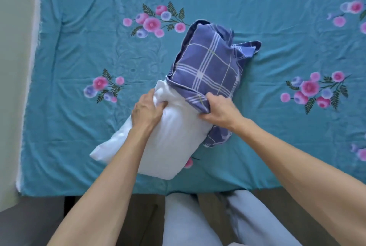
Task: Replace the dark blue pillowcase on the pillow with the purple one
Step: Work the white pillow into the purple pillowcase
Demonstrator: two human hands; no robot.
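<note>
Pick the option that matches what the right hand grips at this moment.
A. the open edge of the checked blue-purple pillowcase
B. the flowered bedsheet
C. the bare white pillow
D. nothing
A: the right hand pinches the open hem of the checked pillowcase, while the left hand grips the bare white pillow.

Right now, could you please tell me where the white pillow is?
In the head view the white pillow lies mid-frame on the teal floral bedsheet, its far end inside the checked pillowcase, gripped by the left hand.
</note>
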